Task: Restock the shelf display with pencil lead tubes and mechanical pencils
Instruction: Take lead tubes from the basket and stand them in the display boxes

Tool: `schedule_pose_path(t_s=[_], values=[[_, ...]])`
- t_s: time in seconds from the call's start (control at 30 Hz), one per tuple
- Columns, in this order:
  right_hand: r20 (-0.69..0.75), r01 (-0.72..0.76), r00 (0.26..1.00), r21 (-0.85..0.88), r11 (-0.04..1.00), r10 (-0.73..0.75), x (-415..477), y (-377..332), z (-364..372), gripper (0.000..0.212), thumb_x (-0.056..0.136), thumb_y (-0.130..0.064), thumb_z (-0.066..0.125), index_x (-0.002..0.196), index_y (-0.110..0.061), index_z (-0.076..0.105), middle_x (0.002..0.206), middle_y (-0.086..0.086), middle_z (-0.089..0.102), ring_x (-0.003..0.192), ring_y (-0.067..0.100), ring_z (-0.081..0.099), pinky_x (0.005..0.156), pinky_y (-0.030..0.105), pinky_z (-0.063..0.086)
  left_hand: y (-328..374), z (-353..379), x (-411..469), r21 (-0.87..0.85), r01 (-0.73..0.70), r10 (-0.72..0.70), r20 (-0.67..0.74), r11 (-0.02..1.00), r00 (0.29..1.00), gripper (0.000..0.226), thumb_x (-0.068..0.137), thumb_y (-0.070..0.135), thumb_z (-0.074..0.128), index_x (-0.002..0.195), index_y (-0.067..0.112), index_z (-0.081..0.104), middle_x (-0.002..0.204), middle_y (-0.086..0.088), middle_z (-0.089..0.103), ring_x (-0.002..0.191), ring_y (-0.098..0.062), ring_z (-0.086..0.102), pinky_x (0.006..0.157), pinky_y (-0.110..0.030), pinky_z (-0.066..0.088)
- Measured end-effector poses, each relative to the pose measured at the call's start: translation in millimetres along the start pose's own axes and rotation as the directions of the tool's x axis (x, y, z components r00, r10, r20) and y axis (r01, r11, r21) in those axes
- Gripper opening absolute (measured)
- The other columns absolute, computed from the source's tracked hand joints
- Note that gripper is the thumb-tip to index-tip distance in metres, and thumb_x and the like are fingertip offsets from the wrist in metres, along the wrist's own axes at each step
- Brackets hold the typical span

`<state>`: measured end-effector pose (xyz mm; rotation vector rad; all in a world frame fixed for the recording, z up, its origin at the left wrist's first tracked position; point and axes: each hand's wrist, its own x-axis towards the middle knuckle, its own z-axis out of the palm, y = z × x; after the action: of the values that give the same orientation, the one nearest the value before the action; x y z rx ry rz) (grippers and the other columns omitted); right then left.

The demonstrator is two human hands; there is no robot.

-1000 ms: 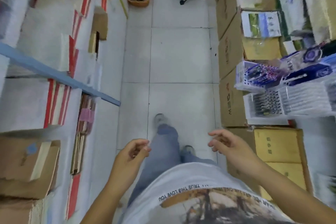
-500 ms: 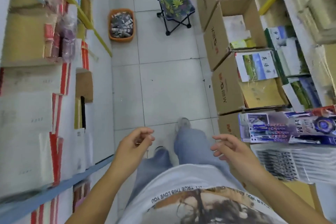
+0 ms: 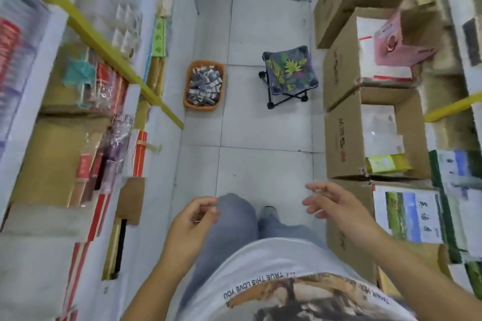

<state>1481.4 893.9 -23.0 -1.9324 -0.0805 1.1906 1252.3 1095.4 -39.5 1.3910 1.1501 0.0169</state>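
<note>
While orange basket (image 3: pixel 204 107) sits up the aisle, L hand (image 3: pixel 191 221) & R hand (image 3: pixel 336 207) hover loosely curled, both empty

I stand in a narrow stationery-shop aisle with a tiled floor (image 3: pixel 260 122). Shelves (image 3: pixel 28 122) packed with wrapped stock fill the left of the frame, open cardboard boxes (image 3: pixel 339 143) of printed booklets line the right, and a basket (image 3: pixel 186 88) of small packets sits upper centre.

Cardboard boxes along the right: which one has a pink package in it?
The second box from the far end; its pink package sits over white stock, while the next nearer box shows a yellow-green packet.
</note>
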Motion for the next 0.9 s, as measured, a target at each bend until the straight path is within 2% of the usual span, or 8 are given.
schedule_pose_path(t_s=[0.2, 0.3, 0.4, 0.47, 0.6, 0.7, 0.8, 0.9], values=[[0.035, 0.026, 0.999, -0.045, 0.999, -0.025, 115, -107, 10, 0.020, 0.096, -0.010, 0.054, 0.109, -0.021, 0.065, 0.089, 0.000, 0.075, 0.083, 0.018, 0.070, 0.077, 0.031, 0.054, 53, -24, 107, -0.047, 0.044, -0.048, -0.079, 0.998, 0.996, 0.014, 0.096, 0.012, 0.064, 0.099, 0.024, 0.070, 0.091, 0.000, 0.076, 0.089, -0.017, 0.072, 0.092, -0.037, 0.055], [0.006, 0.025, 1.000, 0.004, 1.000, -0.025, 163, -149, 19, 0.020, 0.095, -0.008, 0.055, 0.108, -0.019, 0.065, 0.089, 0.003, 0.075, 0.084, 0.023, 0.070, 0.079, 0.035, 0.055, 92, -37, 170, 0.002, 0.012, -0.012, -0.045, 1.000, 0.999, 0.012, 0.098, 0.017, 0.063, 0.102, 0.027, 0.068, 0.091, 0.011, 0.076, 0.084, -0.004, 0.071, 0.087, -0.027, 0.054], [0.004, -0.004, 1.000, 0.006, 1.000, 0.004, 192, -184, 13, 0.021, 0.095, -0.008, 0.055, 0.108, -0.021, 0.065, 0.089, 0.003, 0.075, 0.082, 0.021, 0.069, 0.074, 0.029, 0.054, 140, -44, 222, 0.033, -0.014, 0.014, 0.001, 0.999, 1.000, 0.015, 0.098, 0.016, 0.062, 0.102, 0.030, 0.068, 0.092, 0.018, 0.075, 0.083, 0.000, 0.070, 0.076, -0.011, 0.050], [0.007, -0.025, 1.000, 0.001, 1.000, 0.025, 211, -202, 7, 0.021, 0.095, -0.009, 0.054, 0.108, -0.022, 0.065, 0.089, 0.003, 0.075, 0.080, 0.020, 0.069, 0.071, 0.026, 0.054, 172, -46, 253, 0.019, -0.029, 0.029, 0.015, 0.999, 0.999, 0.017, 0.098, 0.015, 0.062, 0.102, 0.029, 0.069, 0.091, 0.015, 0.075, 0.086, -0.004, 0.070, 0.079, -0.013, 0.051], [-0.016, -0.072, 0.997, 0.012, 0.997, 0.072, 262, -244, -11, 0.021, 0.095, -0.005, 0.054, 0.108, -0.017, 0.065, 0.088, 0.007, 0.075, 0.077, 0.021, 0.068, 0.070, 0.029, 0.053, 223, -46, 316, -0.029, -0.047, 0.047, -0.008, 0.998, 0.999, 0.020, 0.097, 0.013, 0.063, 0.099, 0.032, 0.069, 0.091, 0.012, 0.076, 0.088, -0.007, 0.071, 0.085, -0.022, 0.053], [0.028, -0.071, 0.997, -0.066, 0.995, 0.074, 318, -284, -21, 0.021, 0.096, -0.007, 0.053, 0.108, -0.018, 0.066, 0.087, 0.005, 0.075, 0.078, 0.021, 0.069, 0.071, 0.030, 0.053, 247, -44, 359, -0.078, -0.029, 0.023, -0.068, 0.997, 0.997, 0.018, 0.096, 0.015, 0.064, 0.099, 0.032, 0.070, 0.092, 0.011, 0.076, 0.087, -0.008, 0.070, 0.084, -0.022, 0.052], [0.143, -0.005, 0.989, -0.178, 0.984, 0.030, 386, -345, -25, 0.019, 0.098, -0.010, 0.053, 0.111, -0.016, 0.064, 0.088, 0.005, 0.074, 0.080, 0.021, 0.069, 0.070, 0.027, 0.054, 267, -43, 389, -0.180, -0.003, -0.032, -0.195, 0.984, 0.980, 0.014, 0.097, 0.017, 0.064, 0.100, 0.029, 0.070, 0.092, 0.007, 0.076, 0.088, -0.009, 0.071, 0.087, -0.025, 0.053], [0.248, 0.055, 0.968, -0.307, 0.950, 0.024, 445, -416, -14, 0.019, 0.096, -0.009, 0.056, 0.110, -0.018, 0.064, 0.088, 0.005, 0.074, 0.080, 0.021, 0.069, 0.069, 0.024, 0.054, 284, -43, 402, -0.274, 0.031, -0.122, -0.321, 0.961, 0.939, 0.017, 0.098, 0.011, 0.062, 0.102, 0.027, 0.069, 0.092, 0.005, 0.075, 0.087, -0.005, 0.070, 0.083, -0.018, 0.053]])
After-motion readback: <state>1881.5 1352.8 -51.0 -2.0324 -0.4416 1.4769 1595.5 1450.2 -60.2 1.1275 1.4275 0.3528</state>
